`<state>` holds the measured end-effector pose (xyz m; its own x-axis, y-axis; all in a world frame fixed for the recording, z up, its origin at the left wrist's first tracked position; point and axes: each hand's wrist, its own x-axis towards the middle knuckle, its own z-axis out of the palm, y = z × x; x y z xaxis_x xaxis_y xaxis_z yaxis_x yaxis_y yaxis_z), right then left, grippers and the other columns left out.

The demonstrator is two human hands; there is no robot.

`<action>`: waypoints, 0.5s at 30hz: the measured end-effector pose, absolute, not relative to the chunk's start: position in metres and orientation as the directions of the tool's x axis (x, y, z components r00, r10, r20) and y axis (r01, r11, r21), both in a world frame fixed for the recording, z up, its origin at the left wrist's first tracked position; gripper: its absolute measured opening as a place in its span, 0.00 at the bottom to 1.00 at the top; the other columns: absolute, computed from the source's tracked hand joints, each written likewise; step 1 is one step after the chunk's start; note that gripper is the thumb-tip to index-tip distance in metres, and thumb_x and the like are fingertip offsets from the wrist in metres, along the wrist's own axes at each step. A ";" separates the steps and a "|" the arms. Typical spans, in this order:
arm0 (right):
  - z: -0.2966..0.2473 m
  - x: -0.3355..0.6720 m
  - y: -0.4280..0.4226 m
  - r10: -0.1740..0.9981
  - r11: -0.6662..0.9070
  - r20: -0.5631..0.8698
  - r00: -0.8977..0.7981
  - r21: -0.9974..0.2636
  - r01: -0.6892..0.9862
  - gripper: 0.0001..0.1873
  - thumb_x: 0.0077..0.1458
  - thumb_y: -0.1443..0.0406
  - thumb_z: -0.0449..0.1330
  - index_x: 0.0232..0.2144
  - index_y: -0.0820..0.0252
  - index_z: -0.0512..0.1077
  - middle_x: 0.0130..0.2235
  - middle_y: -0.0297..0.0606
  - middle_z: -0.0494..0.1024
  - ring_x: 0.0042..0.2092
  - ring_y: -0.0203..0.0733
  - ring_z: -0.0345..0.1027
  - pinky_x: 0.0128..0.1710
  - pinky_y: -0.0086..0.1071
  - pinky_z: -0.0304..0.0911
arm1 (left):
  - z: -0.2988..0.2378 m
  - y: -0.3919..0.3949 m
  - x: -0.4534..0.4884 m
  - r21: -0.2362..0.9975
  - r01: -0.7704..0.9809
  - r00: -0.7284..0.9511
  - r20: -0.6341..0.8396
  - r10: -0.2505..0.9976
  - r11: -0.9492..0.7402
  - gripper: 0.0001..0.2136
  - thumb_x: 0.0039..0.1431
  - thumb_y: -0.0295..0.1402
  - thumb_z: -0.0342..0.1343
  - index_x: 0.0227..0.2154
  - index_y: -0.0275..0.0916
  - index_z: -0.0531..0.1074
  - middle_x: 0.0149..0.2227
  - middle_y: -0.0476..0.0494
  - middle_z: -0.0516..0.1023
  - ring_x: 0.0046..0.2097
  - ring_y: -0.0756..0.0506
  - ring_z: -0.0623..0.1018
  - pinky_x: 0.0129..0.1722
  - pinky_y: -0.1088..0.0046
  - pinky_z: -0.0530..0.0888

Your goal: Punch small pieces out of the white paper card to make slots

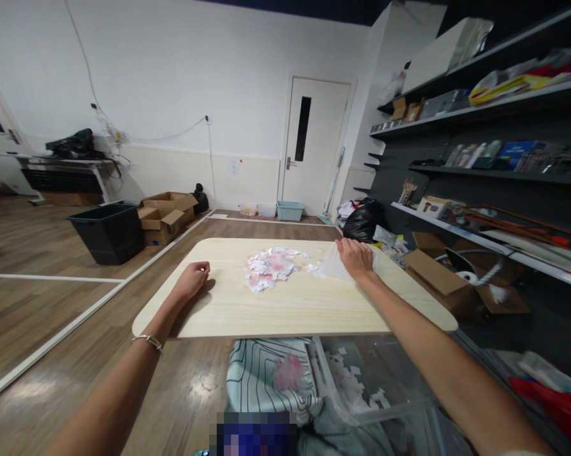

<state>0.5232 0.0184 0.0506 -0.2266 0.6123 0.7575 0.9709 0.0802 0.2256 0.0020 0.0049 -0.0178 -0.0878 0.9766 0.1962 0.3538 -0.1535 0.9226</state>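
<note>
Holds left hand loosely balled over the surface, grips white sheet in right hand, with paper scraps between.

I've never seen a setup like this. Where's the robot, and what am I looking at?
There is no robot here: these are a person's own bare hands. The single picture comes from a camera worn on that person's head, looking forward and down, so both forearms reach in from the bottom.

On the pale tabletop lies a loose pile of white scraps, pinkish in places. The left hand is at the table's left side, fingers curled, with nothing visible in it. The right hand is curled over a pale sheet; whether it pinches or only presses it, I can't tell. Below the table's near edge, a clear bin contains more white pieces.
</note>
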 end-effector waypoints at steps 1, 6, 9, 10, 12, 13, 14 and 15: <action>0.050 0.524 0.016 0.605 0.095 0.759 -0.240 0.230 0.968 0.25 0.84 0.59 0.49 0.35 0.57 0.78 0.33 0.46 0.83 0.36 0.48 0.70 0.40 0.41 0.51 | -0.017 0.004 0.002 0.924 0.353 -0.090 0.191 0.977 -0.148 0.08 0.28 0.39 0.49 0.17 0.46 0.59 0.17 0.49 0.60 0.23 0.50 0.58 0.26 0.73 0.51; 0.044 0.525 0.005 0.585 0.144 0.767 -0.263 0.221 0.965 0.24 0.82 0.61 0.51 0.34 0.56 0.77 0.33 0.46 0.84 0.36 0.48 0.70 0.41 0.41 0.52 | -0.009 -0.001 0.003 0.916 0.384 -0.085 0.164 0.983 -0.120 0.07 0.28 0.39 0.49 0.17 0.46 0.60 0.17 0.49 0.60 0.22 0.50 0.58 0.25 0.72 0.50; 0.039 0.529 0.000 0.578 0.177 0.768 -0.277 0.213 0.961 0.23 0.81 0.62 0.52 0.32 0.56 0.77 0.33 0.45 0.84 0.36 0.47 0.70 0.42 0.40 0.53 | -0.007 -0.002 0.005 0.912 0.394 -0.099 0.167 0.981 -0.115 0.07 0.29 0.40 0.49 0.16 0.47 0.59 0.17 0.49 0.59 0.22 0.50 0.57 0.24 0.72 0.50; 0.038 0.530 -0.001 0.575 0.184 0.769 -0.278 0.209 0.960 0.23 0.81 0.62 0.52 0.32 0.55 0.77 0.33 0.45 0.84 0.35 0.47 0.70 0.41 0.40 0.53 | -0.007 -0.002 0.005 0.914 0.389 -0.103 0.168 0.980 -0.116 0.07 0.29 0.40 0.49 0.16 0.47 0.59 0.17 0.50 0.58 0.22 0.50 0.57 0.24 0.72 0.50; 0.036 0.534 -0.004 0.572 0.189 0.775 -0.268 0.192 0.963 0.22 0.80 0.62 0.52 0.32 0.55 0.76 0.32 0.44 0.83 0.35 0.47 0.69 0.41 0.40 0.52 | -0.007 -0.003 0.006 0.921 0.371 -0.102 0.170 0.980 -0.121 0.07 0.29 0.40 0.49 0.16 0.47 0.59 0.17 0.50 0.58 0.22 0.50 0.58 0.25 0.72 0.50; 0.036 0.536 -0.005 0.572 0.190 0.778 -0.260 0.182 0.965 0.22 0.80 0.63 0.52 0.31 0.55 0.76 0.31 0.44 0.82 0.35 0.47 0.69 0.40 0.40 0.52 | -0.007 -0.003 0.006 0.924 0.363 -0.099 0.171 0.980 -0.124 0.07 0.29 0.40 0.49 0.16 0.47 0.59 0.17 0.50 0.59 0.22 0.50 0.58 0.25 0.72 0.50; 0.035 0.538 -0.007 0.574 0.189 0.780 -0.251 0.172 0.967 0.22 0.80 0.63 0.53 0.31 0.55 0.76 0.31 0.43 0.82 0.34 0.47 0.68 0.40 0.40 0.51 | -0.007 -0.003 0.006 0.925 0.357 -0.096 0.171 0.981 -0.126 0.07 0.29 0.40 0.49 0.16 0.46 0.60 0.17 0.50 0.59 0.22 0.50 0.58 0.25 0.72 0.50; 0.035 0.540 -0.008 0.575 0.187 0.782 -0.242 0.162 0.969 0.22 0.80 0.63 0.53 0.31 0.54 0.75 0.31 0.43 0.81 0.34 0.47 0.68 0.40 0.40 0.51 | -0.007 -0.003 0.006 0.926 0.355 -0.092 0.170 0.981 -0.127 0.07 0.29 0.40 0.49 0.16 0.46 0.60 0.17 0.50 0.59 0.22 0.50 0.58 0.25 0.72 0.51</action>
